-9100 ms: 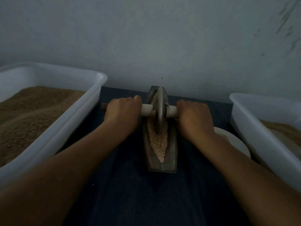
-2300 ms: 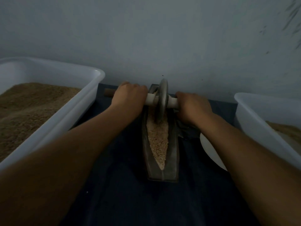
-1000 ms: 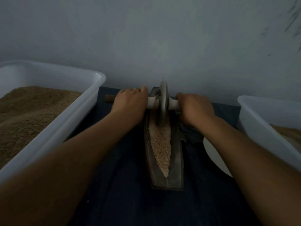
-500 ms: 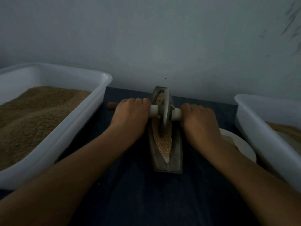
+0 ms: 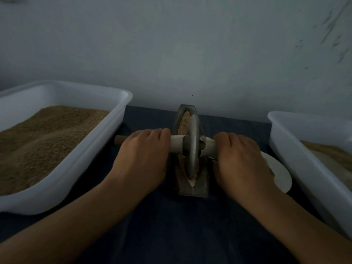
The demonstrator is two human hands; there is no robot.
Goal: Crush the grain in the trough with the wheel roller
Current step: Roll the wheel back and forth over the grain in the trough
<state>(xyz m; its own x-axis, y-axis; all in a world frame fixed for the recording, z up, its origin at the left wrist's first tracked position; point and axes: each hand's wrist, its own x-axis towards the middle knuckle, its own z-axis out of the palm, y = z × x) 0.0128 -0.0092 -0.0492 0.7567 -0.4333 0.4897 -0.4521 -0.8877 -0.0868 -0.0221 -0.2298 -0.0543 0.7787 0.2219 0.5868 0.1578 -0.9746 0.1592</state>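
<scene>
A narrow boat-shaped metal trough (image 5: 202, 184) lies lengthwise on the dark cloth, filled with pale grain (image 5: 184, 120). The grey wheel roller (image 5: 192, 147) stands upright in the trough's near half, its axle running crosswise. My left hand (image 5: 142, 155) grips the left end of the axle, whose brown tip pokes out past my knuckles. My right hand (image 5: 241, 161) grips the right end of the axle. Grain shows beyond the wheel and a little at the near tip.
A large white tub (image 5: 106, 134) heaped with brown meal stands at the left. Another white tub (image 5: 297, 149) with some meal stands at the right. A white plate (image 5: 280, 176) lies beside the trough, partly under my right hand. A pale wall rises just behind.
The wheel has rolled from the trough's far end toward me, into its near half, with both hands following on the axle. More grain now shows beyond the wheel.
</scene>
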